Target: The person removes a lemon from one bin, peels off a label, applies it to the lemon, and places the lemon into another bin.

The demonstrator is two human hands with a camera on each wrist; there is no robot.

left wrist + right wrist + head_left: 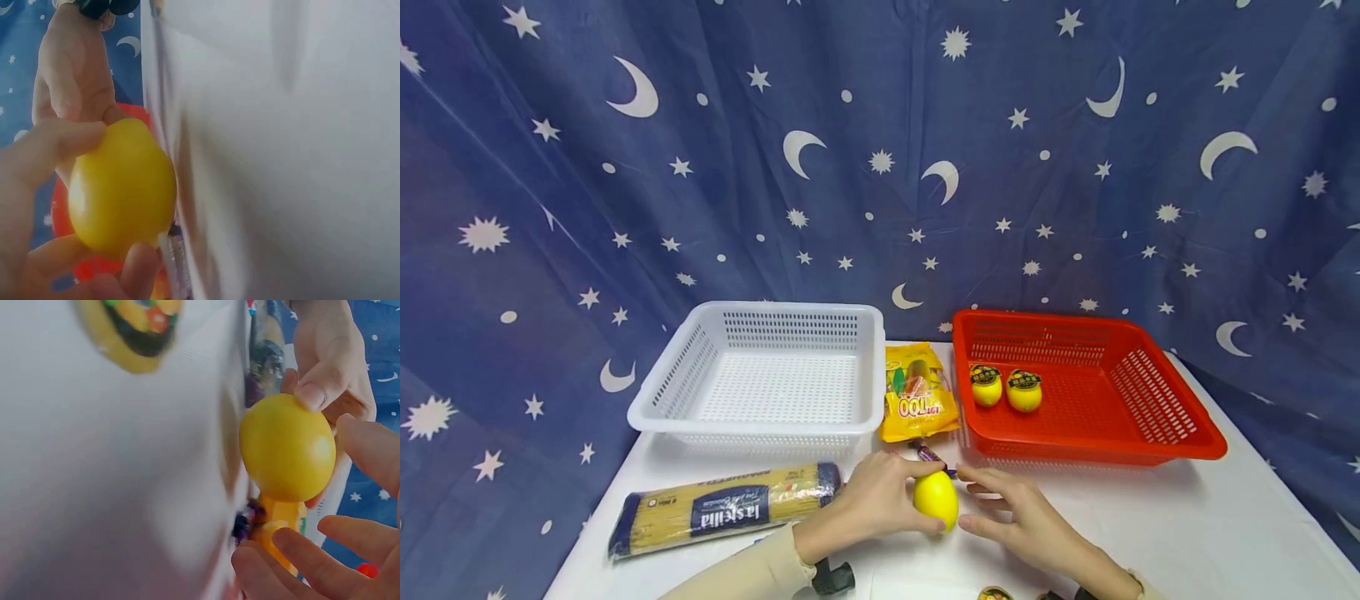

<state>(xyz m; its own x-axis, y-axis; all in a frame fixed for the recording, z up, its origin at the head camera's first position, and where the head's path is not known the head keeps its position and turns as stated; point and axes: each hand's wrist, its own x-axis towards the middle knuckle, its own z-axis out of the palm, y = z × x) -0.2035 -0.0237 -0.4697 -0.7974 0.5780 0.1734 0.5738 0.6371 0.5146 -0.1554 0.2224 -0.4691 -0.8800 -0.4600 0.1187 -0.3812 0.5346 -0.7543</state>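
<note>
two hands are meeting near the front edge of the white counter (1187,517), low in the head view. the left hand (872,500) is gripping a yellow lemon-shaped container (936,499), its fingers (56,140) and thumb curling round it from the left; the container is sitting on or just above the counter, and which is hard to tell. the right hand (1026,521) is lying just beside it on the right, its fingers (325,565) loosely spread and close to the yellow surface, holding nothing.

a small purple-wrapped candy (931,455) is lying right behind the container. farther back, a yellow snack bag (917,392) is filling the narrow gap between two baskets. the white basket (760,425) is standing on the left, and the red basket (1150,450) on the right is holding two more lemon-shaped containers (1006,388) near its back left corner. a spaghetti packet (722,507) is lying flat to the left of the hands, reaching toward the counter's left edge.

open counter is stretching to the right of the hands, in front of the red basket. a round, colourfully printed thing (995,593) is peeking in at the bottom of the head view. a star-and-moon curtain (880,167) is hanging behind.
</note>
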